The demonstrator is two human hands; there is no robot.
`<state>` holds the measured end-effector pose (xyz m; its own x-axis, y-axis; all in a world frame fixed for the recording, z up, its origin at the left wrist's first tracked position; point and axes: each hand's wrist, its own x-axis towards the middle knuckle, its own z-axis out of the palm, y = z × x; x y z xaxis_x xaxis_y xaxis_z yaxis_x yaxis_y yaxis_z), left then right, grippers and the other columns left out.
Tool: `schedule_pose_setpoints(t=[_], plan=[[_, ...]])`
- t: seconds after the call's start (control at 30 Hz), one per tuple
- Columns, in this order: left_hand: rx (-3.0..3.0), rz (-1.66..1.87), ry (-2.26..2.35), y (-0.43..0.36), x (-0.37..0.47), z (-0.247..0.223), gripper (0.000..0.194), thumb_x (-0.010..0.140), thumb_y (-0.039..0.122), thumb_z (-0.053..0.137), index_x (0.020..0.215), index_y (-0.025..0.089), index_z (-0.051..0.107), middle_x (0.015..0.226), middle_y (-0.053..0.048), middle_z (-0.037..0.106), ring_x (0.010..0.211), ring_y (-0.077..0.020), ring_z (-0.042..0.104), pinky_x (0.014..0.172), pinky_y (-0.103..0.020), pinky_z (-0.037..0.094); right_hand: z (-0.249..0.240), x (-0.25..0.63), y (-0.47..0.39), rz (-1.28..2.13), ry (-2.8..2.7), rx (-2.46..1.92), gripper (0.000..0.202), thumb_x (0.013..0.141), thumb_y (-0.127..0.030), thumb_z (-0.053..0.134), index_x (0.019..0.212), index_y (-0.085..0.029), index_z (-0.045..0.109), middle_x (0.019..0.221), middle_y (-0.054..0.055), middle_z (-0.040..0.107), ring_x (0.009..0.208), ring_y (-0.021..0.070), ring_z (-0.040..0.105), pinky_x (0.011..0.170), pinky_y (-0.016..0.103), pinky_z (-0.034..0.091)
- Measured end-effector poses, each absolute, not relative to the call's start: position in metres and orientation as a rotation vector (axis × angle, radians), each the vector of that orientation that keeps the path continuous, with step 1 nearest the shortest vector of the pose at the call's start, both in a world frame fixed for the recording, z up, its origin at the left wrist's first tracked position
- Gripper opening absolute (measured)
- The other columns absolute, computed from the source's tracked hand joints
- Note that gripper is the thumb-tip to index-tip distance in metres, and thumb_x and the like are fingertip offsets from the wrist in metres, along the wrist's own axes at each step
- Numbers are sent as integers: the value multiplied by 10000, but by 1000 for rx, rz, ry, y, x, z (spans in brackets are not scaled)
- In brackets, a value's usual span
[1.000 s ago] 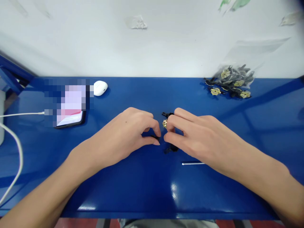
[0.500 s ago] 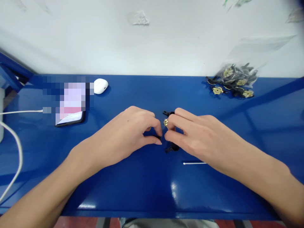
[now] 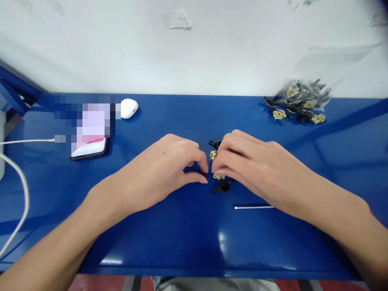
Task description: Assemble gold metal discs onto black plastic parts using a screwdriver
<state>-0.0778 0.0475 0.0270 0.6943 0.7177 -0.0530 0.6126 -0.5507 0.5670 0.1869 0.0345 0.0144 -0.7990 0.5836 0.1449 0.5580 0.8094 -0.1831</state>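
Note:
My left hand (image 3: 174,173) is closed in a pinch, thumb and forefinger around a small black part (image 3: 203,175) that shows only as a dark edge. Facing it, my right hand (image 3: 248,161) has its fingertips pressed together; whatever they hold is hidden. By those fingertips lies a gold toothed disc (image 3: 213,154), with a black part (image 3: 214,143) just beyond it. A second gold disc (image 3: 218,176) shows below the right fingers, and nearer me is a black part with a round body (image 3: 224,185). Under the right wrist a thin metal shaft (image 3: 253,207) sticks out.
Several black-and-gold parts (image 3: 279,114) lie at the back right, some inside a clear plastic bag (image 3: 318,91). At the left are a phone (image 3: 91,151), a white earbud case (image 3: 129,108) and a white cable (image 3: 22,182). A white wall backs the blue table (image 3: 169,238).
My right hand has shifted slightly and its fingers have come together, uncovering the second gold disc and more of the round black part. The left hand keeps its pinch almost in place.

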Motion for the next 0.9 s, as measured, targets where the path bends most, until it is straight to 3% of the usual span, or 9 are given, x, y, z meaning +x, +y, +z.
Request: schedule_pose_setpoints(t=[0.1, 0.2, 0.33, 0.4, 0.5, 0.63, 0.8, 0.9], plan=[[2334, 317, 1000, 47, -77, 30, 77, 1002, 214, 906, 1004, 290, 894, 839, 56, 723, 771, -154, 675, 724, -302, 459, 16, 192, 39, 408, -2659, -938, 149, 1164, -172, 571, 1155, -232, 707, 1146, 75, 704, 933, 206, 656, 718, 324, 513], [2281, 403, 1061, 47, -75, 33, 47, 995, 267, 913, 1000, 314, 915, 796, 48, 665, 670, -143, 588, 638, -304, 434, 21, 193, 40, 579, -2484, -985, 137, 1186, -284, 589, 1102, -247, 690, 1118, 60, 723, 927, 204, 693, 765, 336, 560], [2096, 573, 1123, 46, -72, 38, 50, 957, 305, 949, 1001, 322, 933, 994, 13, 823, 786, -170, 713, 676, -297, 534, 24, 194, 35, 750, -2251, -1064, 122, 1168, -347, 643, 1100, -278, 718, 1023, 7, 768, 747, 159, 665, 644, 319, 537], [2003, 644, 1098, 45, -70, 40, 46, 965, 311, 947, 1008, 315, 932, 1090, 21, 884, 896, -191, 798, 769, -294, 612, 23, 196, 31, 793, -2154, -1086, 89, 1145, -361, 690, 1100, -300, 736, 977, -20, 765, 695, 143, 637, 589, 309, 509], [1829, 689, 1037, 44, -66, 41, 46, 984, 250, 931, 1024, 270, 916, 1041, 43, 923, 954, -196, 869, 886, -286, 679, 20, 200, 27, 864, -2047, -1106, 49, 1123, -340, 723, 1093, -317, 754, 991, -21, 770, 750, 153, 664, 620, 307, 542], [1671, 730, 999, 41, -60, 40, 89, 960, 151, 937, 1002, 216, 893, 952, 32, 927, 879, -167, 884, 830, -238, 697, 18, 203, 25, 856, -1926, -1153, 65, 1095, -311, 766, 1030, -303, 773, 950, -21, 771, 698, 137, 663, 586, 292, 549], [1579, 762, 1018, 38, -57, 36, 215, 902, 166, 984, 1087, 244, 907, 1024, 11, 926, 940, -212, 887, 919, -293, 730, 19, 205, 28, 855, -1821, -1188, 19, 1049, -310, 836, 1041, -315, 853, 805, -24, 752, 556, 118, 586, 484, 283, 506], [1572, 770, 1006, 38, -56, 35, 238, 894, 129, 975, 1088, 257, 925, 1017, 12, 914, 940, -203, 874, 893, -265, 723, 20, 204, 28, 942, -1790, -1183, 51, 1037, -325, 852, 1061, -339, 895, 758, -30, 749, 527, 112, 577, 430, 260, 491]])
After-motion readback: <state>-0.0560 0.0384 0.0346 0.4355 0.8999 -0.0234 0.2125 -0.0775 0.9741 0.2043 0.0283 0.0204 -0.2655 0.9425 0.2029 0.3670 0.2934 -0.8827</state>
